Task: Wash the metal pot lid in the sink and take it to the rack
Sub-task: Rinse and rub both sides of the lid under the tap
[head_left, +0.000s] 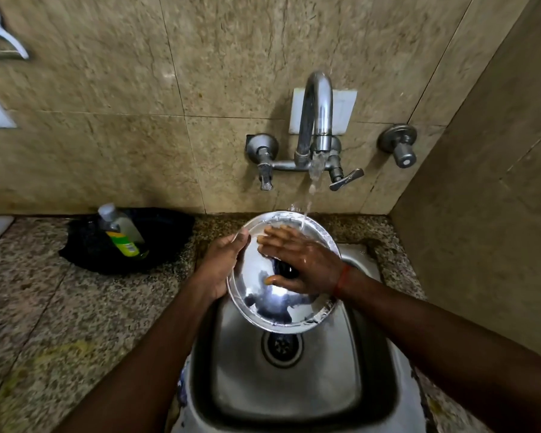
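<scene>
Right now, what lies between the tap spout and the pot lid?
A thin stream of water, falling from the tap spout onto the far rim of the pot lid, in the head view.

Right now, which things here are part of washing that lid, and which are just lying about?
In use: metal pot lid, left hand gripping its rim, right hand flat on it, running tap, sink.

Lying about: green-labelled bottle in the black dish on the counter, wall valve.
</scene>
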